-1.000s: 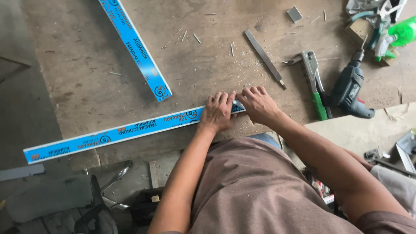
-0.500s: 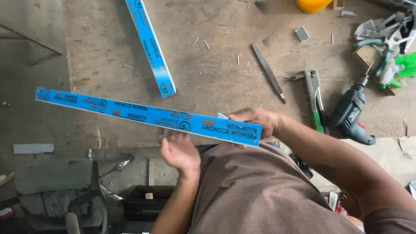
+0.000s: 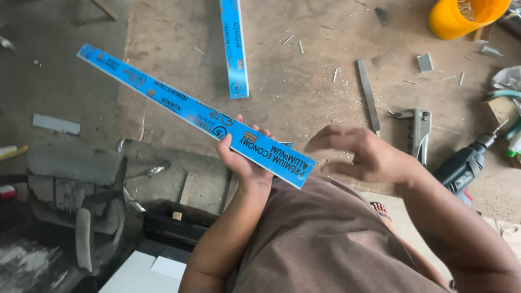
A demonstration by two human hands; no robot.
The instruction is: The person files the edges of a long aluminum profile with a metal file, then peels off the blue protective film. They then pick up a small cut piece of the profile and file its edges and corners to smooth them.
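Left hand (image 3: 244, 157) grips blue aluminium strip (image 3: 190, 111) near one end, raised off floor. Right hand (image 3: 361, 154) open, empty, hovering beside strip's near end.

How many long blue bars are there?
2. One blue bar is held in the left hand; the other blue bar lies on the board, running out of view at the top.
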